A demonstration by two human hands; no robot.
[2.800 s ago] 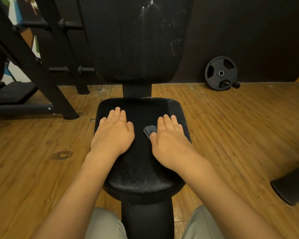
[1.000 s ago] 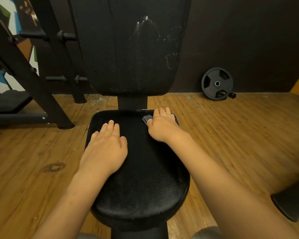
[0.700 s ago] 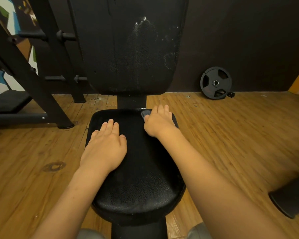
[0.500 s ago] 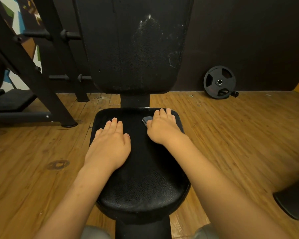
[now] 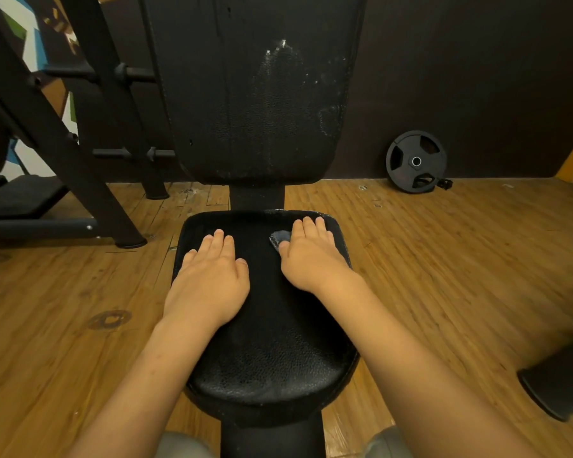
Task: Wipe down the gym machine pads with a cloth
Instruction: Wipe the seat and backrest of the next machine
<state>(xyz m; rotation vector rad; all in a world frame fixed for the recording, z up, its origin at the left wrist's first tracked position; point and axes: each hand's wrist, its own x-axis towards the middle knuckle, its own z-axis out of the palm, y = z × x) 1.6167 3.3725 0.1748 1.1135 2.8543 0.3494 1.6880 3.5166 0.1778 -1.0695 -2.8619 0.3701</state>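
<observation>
Head view: left hand (image 5: 209,285) flat, empty, on seat pad (image 5: 265,358); right hand (image 5: 311,259) flat-fingered, pressing cloth (image 5: 279,237).

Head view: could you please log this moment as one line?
step: seat pad wipe | right hand: presses cloth at far right | left hand: flat on seat pad | back pad: whitish marks

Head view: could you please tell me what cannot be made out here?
Cloth: only a grey corner shows; the right hand covers the rest, head view.
Back pad: its top is cut off by the upper frame edge.
Dark object at lower right: cut by the right edge; unidentifiable.
</observation>
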